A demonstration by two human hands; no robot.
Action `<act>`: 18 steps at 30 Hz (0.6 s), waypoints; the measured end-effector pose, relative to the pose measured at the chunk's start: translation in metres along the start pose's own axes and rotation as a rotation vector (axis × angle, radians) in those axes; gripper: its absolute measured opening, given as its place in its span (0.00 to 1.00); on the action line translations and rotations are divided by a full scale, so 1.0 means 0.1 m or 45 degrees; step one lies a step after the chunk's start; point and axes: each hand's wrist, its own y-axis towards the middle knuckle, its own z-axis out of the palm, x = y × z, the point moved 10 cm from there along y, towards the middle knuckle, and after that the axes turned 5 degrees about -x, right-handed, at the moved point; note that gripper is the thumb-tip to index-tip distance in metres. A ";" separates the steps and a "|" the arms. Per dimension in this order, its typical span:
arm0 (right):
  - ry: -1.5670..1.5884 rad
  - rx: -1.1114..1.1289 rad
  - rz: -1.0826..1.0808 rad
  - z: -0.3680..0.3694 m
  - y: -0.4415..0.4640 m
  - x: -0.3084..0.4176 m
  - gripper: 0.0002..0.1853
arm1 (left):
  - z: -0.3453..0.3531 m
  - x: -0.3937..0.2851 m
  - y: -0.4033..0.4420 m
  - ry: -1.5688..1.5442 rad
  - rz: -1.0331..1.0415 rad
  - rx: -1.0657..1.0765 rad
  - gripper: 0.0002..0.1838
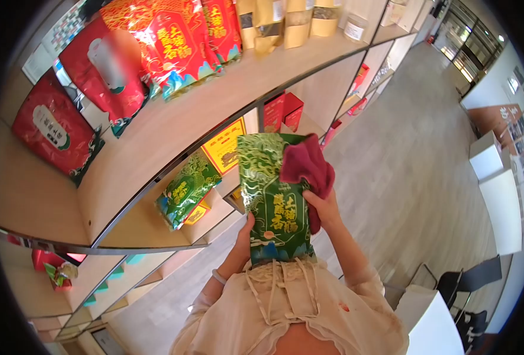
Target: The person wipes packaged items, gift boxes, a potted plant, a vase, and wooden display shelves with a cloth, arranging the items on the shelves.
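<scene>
A green bag with gold lettering (273, 201) is held upright in front of my chest. My left hand (247, 231) grips its left edge, with the fingers mostly hidden behind it. On the other side my right hand (323, 207) holds the bag's right edge, thumb on the front, together with a dark red cloth (307, 163) that drapes over the upper right corner. Another green bag (188, 188) leans on the lower shelf to the left, beside a yellow box (224, 145).
Red bags (173, 44) and brown pouches (297, 21) stand on the upper shelf (214, 94). Red boxes (282, 111) sit in a lower compartment. At the right are a white table (430, 316), black chairs (472, 278) and a white counter (498, 201).
</scene>
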 end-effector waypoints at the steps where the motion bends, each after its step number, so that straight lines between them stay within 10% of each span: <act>1: 0.041 -0.062 0.168 -0.09 -0.09 -0.15 0.30 | -0.11 0.05 0.02 0.033 -0.040 -0.053 0.31; 8: 0.355 -0.160 0.523 -0.33 -0.42 -0.63 0.32 | 0.41 -0.16 -0.14 0.615 0.020 0.100 0.30; 18: 0.200 -0.290 0.202 -0.35 -0.41 -0.35 0.30 | 0.49 -0.26 0.03 0.967 0.266 0.287 0.37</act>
